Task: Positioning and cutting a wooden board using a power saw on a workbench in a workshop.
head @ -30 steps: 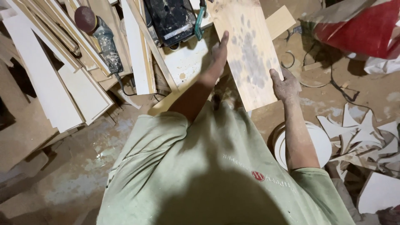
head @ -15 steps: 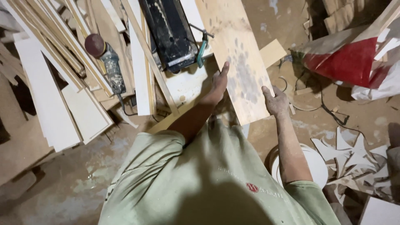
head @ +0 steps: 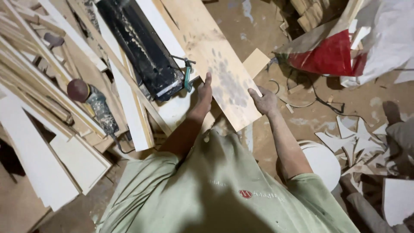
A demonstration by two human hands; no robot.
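Plywood board (head: pixel 215 64) further forward (over black machine (head: pixel 142 47)), left hand (head: pixel 205 92) and right hand (head: pixel 264 101) grip clasping its edges

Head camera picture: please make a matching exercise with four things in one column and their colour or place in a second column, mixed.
Things:
1. plywood board
2. clamp
3. power tool
4. round disc

Descriptions:
A. white, on the floor right of the person
B. held at its near end by the left hand and right hand
C. green, beside the black machine
D. lies on the wooden strips at the left

Pairs: 1-B, 2-C, 3-D, 4-A
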